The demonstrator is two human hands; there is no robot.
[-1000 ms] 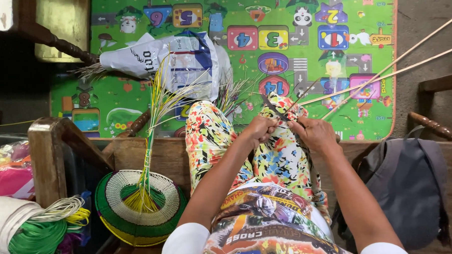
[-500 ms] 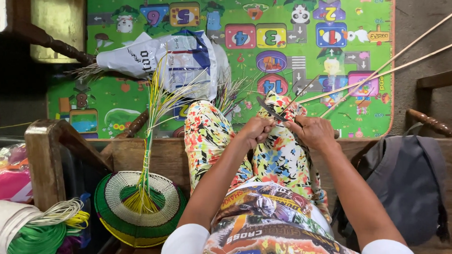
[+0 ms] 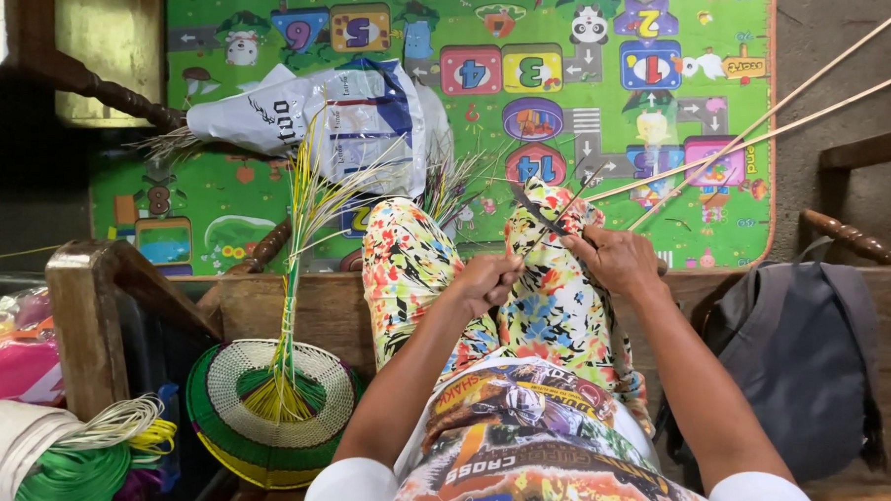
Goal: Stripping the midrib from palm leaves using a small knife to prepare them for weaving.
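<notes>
Gripping thin strips point(image 3: 718, 147), both hands point(image 3: 555, 266) work a knife point(image 3: 533, 213).

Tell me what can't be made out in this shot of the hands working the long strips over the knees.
Head view only:
- Knife handle: hidden inside the left hand.
- Right hand fingertips: curled under, so the grip on the strips is unclear.
- Far ends of the strips: cut off by the right edge.
- Green coil: cut off at the bottom-left corner.
- Backpack contents: closed.
</notes>
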